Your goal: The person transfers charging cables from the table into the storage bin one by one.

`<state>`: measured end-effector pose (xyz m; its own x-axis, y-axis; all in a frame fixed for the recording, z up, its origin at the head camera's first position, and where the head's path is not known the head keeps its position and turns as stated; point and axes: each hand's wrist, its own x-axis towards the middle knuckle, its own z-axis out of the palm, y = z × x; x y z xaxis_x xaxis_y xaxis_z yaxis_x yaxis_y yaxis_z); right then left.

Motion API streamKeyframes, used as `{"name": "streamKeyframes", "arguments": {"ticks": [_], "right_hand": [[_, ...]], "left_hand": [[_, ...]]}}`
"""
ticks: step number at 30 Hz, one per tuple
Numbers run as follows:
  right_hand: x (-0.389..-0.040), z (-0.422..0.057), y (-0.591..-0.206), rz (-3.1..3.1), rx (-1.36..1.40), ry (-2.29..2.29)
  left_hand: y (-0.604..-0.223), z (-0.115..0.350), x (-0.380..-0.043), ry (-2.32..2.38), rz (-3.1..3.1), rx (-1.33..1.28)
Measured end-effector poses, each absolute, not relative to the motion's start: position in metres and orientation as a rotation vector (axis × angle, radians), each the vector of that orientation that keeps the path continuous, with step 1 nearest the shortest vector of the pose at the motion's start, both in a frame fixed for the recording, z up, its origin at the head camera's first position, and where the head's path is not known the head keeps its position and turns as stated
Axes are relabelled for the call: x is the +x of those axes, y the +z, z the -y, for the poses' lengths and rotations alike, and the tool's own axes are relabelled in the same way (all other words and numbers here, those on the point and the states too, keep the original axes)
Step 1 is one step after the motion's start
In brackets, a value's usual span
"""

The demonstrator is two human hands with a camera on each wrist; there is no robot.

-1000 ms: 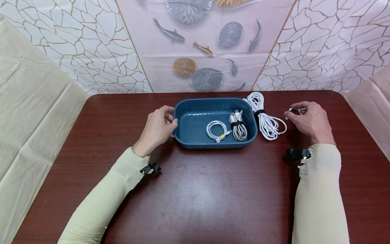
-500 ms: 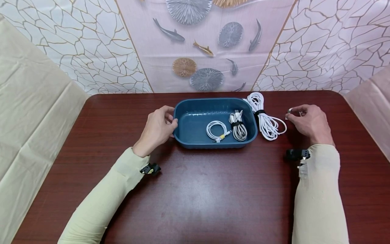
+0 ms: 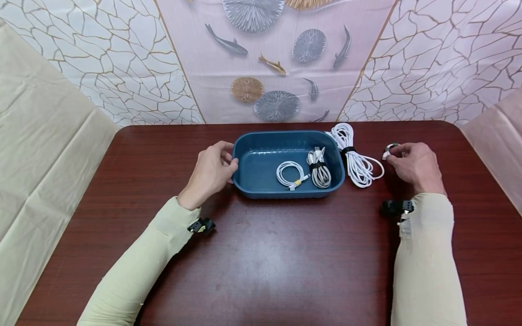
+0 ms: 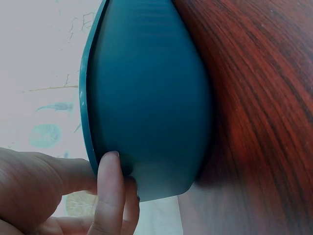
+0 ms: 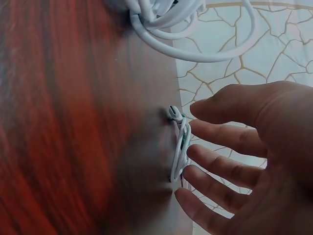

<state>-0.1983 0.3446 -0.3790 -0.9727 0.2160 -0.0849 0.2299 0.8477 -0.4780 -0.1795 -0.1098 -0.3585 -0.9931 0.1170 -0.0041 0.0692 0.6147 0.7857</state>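
A dark blue plastic storage bin (image 3: 261, 192) stands near the back of the table. My left hand (image 3: 213, 170) grips its left end, with a fingertip (image 4: 110, 164) against the outer wall in the left wrist view. Inside the bin lie a small coiled white cable (image 3: 278, 174) with a yellow tie and a bundled cable (image 3: 321, 175) with a black strap. At the right, my right hand (image 3: 420, 167) is next to a small coiled white charging cable (image 5: 182, 147) on the table. Its fingers are loosely bent and spread, tips close to the coil.
A large white cable bundle (image 3: 360, 170) with a black strap lies against the bin's right end, between bin and right hand. The dark red wooden table (image 3: 261, 262) ends at a patterned curtain (image 3: 277, 68) behind. Pale cloth (image 3: 41, 158) hangs at the left side.
My right hand has drawn slightly back toward me, and more of the small coiled cable shows beyond its fingertips. The left hand and the bin have not moved.
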Motion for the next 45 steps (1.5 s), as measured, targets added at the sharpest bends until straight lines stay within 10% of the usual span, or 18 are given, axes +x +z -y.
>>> {"name": "streamKeyframes", "arguments": {"ticks": [45], "right_hand": [[-0.2004,-0.3437,-0.3887,-3.122,0.437,-0.733]], "left_hand": [[-0.3589,0.1093,-0.1802,1.356,-2.774,0.155]]}}
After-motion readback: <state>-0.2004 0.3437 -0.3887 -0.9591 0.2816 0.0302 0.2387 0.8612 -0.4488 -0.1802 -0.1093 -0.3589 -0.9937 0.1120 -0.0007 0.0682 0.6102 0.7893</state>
